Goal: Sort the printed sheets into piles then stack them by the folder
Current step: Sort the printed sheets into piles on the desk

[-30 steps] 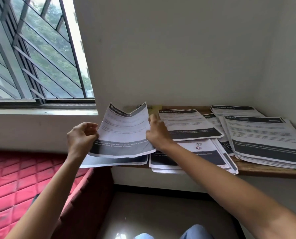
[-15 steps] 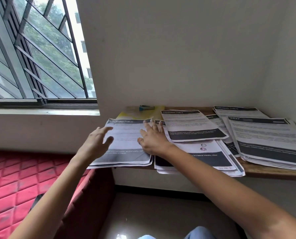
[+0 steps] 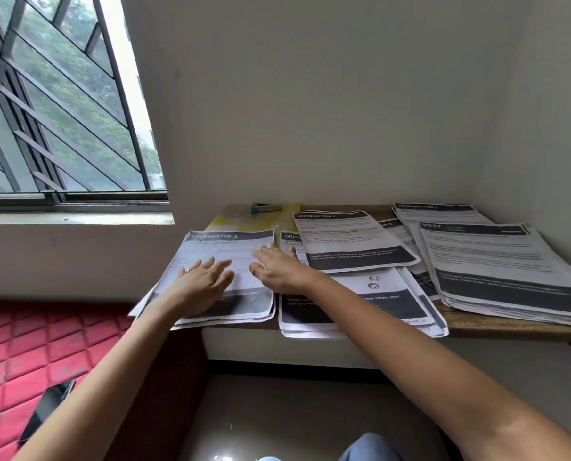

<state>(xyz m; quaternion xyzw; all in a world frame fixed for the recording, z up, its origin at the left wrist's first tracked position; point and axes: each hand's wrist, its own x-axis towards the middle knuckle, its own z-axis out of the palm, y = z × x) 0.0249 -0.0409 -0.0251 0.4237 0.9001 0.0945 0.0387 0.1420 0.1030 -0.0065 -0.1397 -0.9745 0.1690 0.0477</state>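
Both hands are lying flat and grasping nothing: the left hand (image 3: 204, 284) is pressing, fingers spread, on the middle of the left pile (image 3: 230, 241), and the right hand (image 3: 279, 272), at its 3 o'clock, is resting extended fingers along that pile's right edge. The pile is overhanging the front lip of the wooden shelf (image 3: 510, 327), and its lower sheets are fanning out at 7 o'clock, so the step is calling for squaring: the left palm pinning the top sheet while the right is drawing edges in, sliding rather than lifting, since loose paper is probably skidding easily. At 3 o'clock the middle pile (image 3: 377, 301) is lying just beside, carrying a skewed sheet (image 3: 350, 241); the right pile (image 3: 510, 261) is sitting beyond. At 12 o'clock the yellow folder (image 3: 240, 221) is showing behind the left pile, a blue stapler (image 3: 265, 207) at its far edge.
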